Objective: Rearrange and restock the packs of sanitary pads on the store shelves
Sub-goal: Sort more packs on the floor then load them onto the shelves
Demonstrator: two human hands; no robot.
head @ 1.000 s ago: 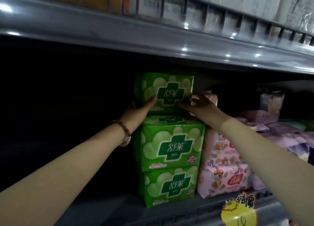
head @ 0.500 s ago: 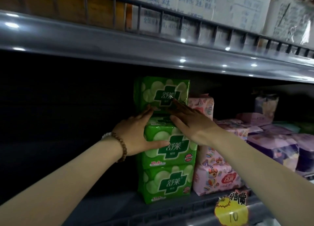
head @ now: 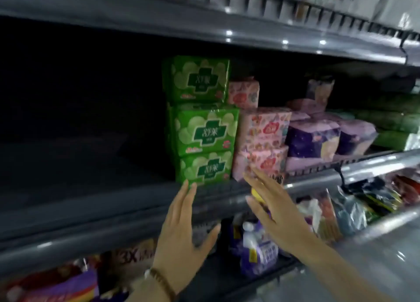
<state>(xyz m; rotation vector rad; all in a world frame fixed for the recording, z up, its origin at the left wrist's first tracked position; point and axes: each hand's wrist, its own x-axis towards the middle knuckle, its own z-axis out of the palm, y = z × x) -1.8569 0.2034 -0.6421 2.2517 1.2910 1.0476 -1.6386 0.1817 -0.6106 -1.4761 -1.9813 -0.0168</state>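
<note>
Both hands are empty, fingers straight and spread! The left hand (head: 181, 231) hovers just under the green packs (head: 204, 131), and the right hand (head: 275, 208) is below the pink packs (head: 263, 129) just right of them. The green stack stands upright, three high on the shelf (head: 91, 201), above and beyond the nearer left hand.

Glossy green plastic-wrapped packs (head: 205, 132); shiny grey metal shelf edge (head: 136, 213); glossy purple film packs (head: 312, 140), beaded wooden-looking bracelet (head: 162, 282)
</note>
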